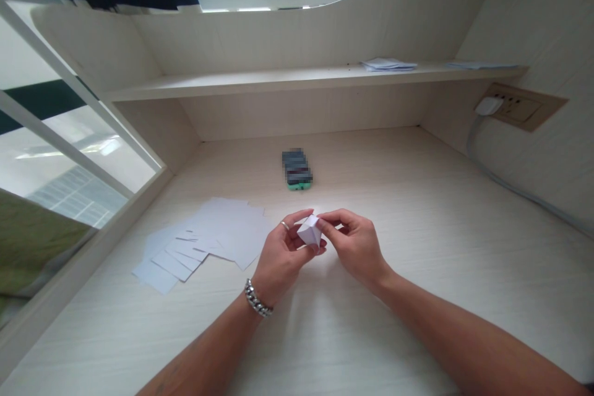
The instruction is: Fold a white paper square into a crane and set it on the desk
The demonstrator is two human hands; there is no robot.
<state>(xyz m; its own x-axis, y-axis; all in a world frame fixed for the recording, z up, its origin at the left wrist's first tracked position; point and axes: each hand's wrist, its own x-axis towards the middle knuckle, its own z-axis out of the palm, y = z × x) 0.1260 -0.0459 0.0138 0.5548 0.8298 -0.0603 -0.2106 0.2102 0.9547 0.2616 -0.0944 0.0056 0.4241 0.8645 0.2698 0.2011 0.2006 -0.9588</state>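
A small folded white paper [310,232] is held up between both hands near the middle of the view. My left hand [284,253], with a ring and a chain bracelet at the wrist, grips its left and lower side between thumb and fingers. Pinched on its upper right edge is my right hand [355,241], thumb against the paper and fingers curled. Loose white sheets [245,229] lie spread and overlapping on the desk to the left of my left hand.
The pale desk [440,229] has a dark, blurred object with a green end [297,169] beyond the hands. Above runs a shelf [278,81] bearing folded papers [388,65]. A plug [489,106] sits in the right wall socket, its grey cable [520,190] trailing rightward. White rails edge the left side.
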